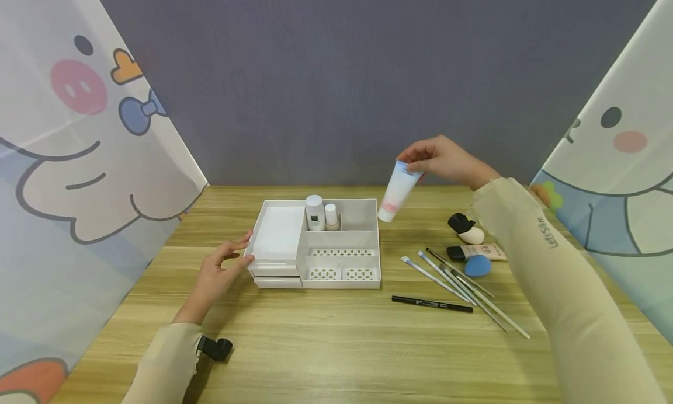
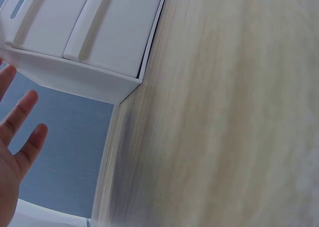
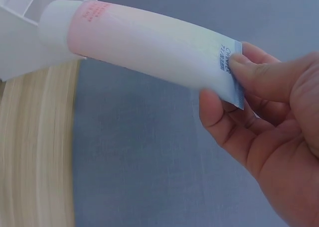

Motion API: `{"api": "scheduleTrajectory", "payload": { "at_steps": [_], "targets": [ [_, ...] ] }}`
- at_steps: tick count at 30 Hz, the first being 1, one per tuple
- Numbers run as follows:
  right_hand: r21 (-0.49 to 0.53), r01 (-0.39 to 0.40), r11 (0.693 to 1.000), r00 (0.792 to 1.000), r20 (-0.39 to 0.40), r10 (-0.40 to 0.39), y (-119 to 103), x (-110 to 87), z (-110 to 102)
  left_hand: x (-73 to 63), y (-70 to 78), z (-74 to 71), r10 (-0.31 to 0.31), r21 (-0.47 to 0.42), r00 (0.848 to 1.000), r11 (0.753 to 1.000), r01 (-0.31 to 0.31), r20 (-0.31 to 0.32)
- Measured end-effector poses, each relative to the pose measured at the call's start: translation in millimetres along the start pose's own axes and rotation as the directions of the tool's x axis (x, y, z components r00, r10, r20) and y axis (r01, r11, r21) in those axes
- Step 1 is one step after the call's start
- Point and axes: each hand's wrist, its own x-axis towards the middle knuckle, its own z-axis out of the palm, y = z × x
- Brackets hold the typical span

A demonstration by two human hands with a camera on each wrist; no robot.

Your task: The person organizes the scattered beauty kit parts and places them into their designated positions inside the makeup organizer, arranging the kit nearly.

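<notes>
My right hand (image 1: 441, 159) pinches the flat crimped end of a white squeeze tube (image 1: 401, 189) with a pink band. The tube tilts cap-down in the air, just right of the back compartment of a white organizer box (image 1: 340, 239). In the right wrist view, thumb and fingers clasp the tube (image 3: 149, 48) at its blue end. My left hand (image 1: 218, 275) rests at the organizer's left side, fingers extended along its edge; the left wrist view shows spread fingers (image 2: 22, 117) beside the drawers. A white bottle (image 1: 315, 214) and a smaller white-capped bottle (image 1: 331, 216) stand in the back compartment.
On the right of the wooden table (image 1: 315, 345) lie several makeup brushes (image 1: 462, 281), a black pen (image 1: 432, 303), a blue sponge (image 1: 478, 265), a BB cream tube (image 1: 484, 252) and a black-and-cream item (image 1: 469, 231). A grey panel (image 1: 336, 83) rises behind the table.
</notes>
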Motion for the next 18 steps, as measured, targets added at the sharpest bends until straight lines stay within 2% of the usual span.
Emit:
{"api": "scheduleTrajectory", "payload": {
  "at_steps": [11,18],
  "targets": [
    [0.005,0.037,0.999,0.998,-0.057,-0.036,-7,15.6,14,1.5,1.5,0.3,0.023,-0.009,1.0,1.0,-0.024,-0.011],
    [0.015,-0.004,1.0,0.997,-0.08,0.005,-8,20.3,28,1.3,2.7,1.9,0.012,-0.002,1.0,1.0,-0.012,-0.001]
  ]
}}
